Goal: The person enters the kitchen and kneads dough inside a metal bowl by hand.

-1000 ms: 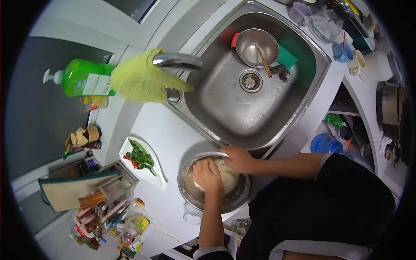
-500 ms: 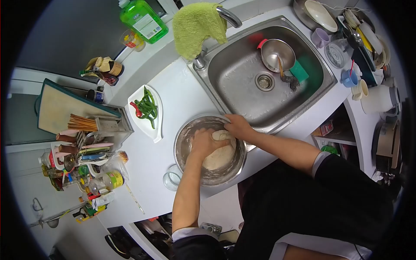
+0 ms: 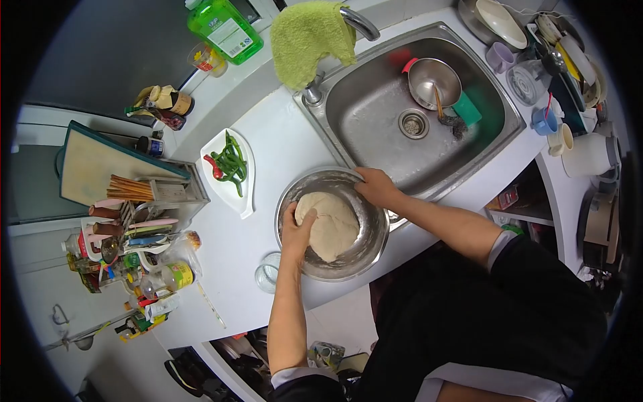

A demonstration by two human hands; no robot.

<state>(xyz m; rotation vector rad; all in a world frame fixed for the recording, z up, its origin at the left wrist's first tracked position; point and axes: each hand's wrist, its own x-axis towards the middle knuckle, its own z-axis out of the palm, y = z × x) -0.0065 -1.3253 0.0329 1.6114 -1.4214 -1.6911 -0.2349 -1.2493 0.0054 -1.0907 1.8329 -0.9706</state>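
Observation:
A metal bowl stands on the counter beside the sink, with a pale lump of dough inside. My left hand reaches into the bowl and grips the dough's left edge, its thumb on top and the fingers down between dough and bowl wall. At the upper right rim, my right hand is closed round the bowl's edge. Most of its fingertips are hidden.
Above the bowl is the sink, holding a small pot. A white plate of peppers lies to the left. Near the bowl stands a glass. Utensils and a cutting board crowd the far left.
My left hand has shifted from on top of the dough to its left edge, uncovering most of it. My right hand stays at the rim. The view has turned and shifted since the earliest frame.

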